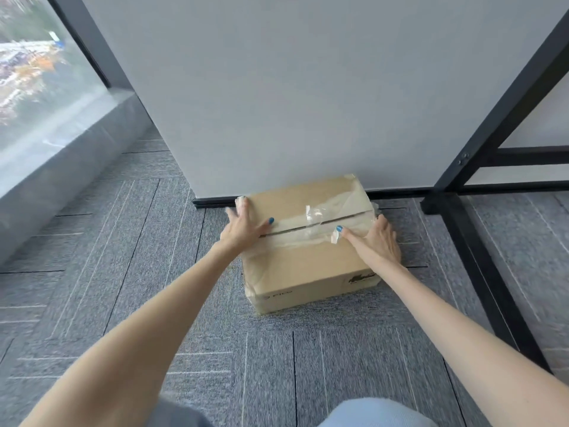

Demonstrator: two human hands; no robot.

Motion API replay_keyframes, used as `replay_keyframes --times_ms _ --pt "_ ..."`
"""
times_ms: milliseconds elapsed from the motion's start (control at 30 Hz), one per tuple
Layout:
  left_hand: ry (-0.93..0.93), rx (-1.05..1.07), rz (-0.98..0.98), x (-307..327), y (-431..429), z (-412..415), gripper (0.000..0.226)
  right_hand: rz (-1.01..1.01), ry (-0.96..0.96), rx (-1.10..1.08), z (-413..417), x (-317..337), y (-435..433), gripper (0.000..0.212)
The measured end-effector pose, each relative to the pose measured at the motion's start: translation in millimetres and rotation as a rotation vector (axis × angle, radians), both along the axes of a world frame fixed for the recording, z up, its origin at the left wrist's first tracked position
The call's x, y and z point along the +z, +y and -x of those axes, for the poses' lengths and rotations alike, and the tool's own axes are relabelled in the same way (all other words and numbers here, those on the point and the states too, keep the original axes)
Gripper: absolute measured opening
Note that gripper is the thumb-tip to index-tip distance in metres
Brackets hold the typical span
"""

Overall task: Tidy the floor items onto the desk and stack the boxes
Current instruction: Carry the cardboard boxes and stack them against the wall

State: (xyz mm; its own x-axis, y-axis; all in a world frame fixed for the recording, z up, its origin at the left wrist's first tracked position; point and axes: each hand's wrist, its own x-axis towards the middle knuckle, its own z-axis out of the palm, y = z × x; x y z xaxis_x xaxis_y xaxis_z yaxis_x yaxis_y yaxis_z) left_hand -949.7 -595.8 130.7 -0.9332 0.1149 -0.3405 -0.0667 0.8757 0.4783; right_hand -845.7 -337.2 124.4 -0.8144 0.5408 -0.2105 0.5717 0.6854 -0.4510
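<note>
Stiff box (308, 266), likely light (slick tape (303, 240)); left grip (243, 224) at nine o'clock, right grip (380, 240) at three, flat-fingered, pressing sides.

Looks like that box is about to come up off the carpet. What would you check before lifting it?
1. Both hands on the cardboard box: left hand at its left edge, right hand at its right edge. Ok.
2. Top closed: the seam gapes and the tape is crumpled. Not ok.
3. Fingers under the base: hidden. Cannot tell.
4. Black desk frame clear of the box: it stands apart on the right. Ok.
5. Contents and weight: cannot tell.
</note>
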Motion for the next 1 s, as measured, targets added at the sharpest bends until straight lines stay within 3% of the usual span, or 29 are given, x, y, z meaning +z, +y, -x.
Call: replay_keyframes --times_ms 67,167,300,400,500,633,1000 --pt "0.044 -0.105 0.191 11.7 3.1 -3.7 0.089 0.005 0.03 0.052 -3.0 4.3 0.3 0.112" --pt "0.093 -0.333 0.22 24.1 5.8 -21.2 0.089 -0.059 0.154 0.148 -10.1 8.2 5.1 0.104" --pt "0.094 -0.674 0.282 29.7 4.6 -55.7 0.109 -0.094 0.271 0.312 -15.6 9.6 12.6 0.082" --pt "0.122 -0.817 0.385 15.1 1.3 -70.6 0.129 -0.064 0.353 0.351 -17.0 12.2 11.6 0.063" --pt "0.188 -0.884 0.439 0.9 -2.6 -74.1 0.141 -0.263 0.327 0.643 -23.6 14.1 12.8 0.077" --pt "0.219 -0.893 0.468 -1.4 -3.7 -73.3 0.139 -0.465 0.081 0.985 -36.6 6.0 14.5 0.105" --pt "0.311 -0.832 0.548 0.2 -9.6 -38.3 0.135 -0.574 0.031 0.915 -32.6 -11.8 16.9 0.09"
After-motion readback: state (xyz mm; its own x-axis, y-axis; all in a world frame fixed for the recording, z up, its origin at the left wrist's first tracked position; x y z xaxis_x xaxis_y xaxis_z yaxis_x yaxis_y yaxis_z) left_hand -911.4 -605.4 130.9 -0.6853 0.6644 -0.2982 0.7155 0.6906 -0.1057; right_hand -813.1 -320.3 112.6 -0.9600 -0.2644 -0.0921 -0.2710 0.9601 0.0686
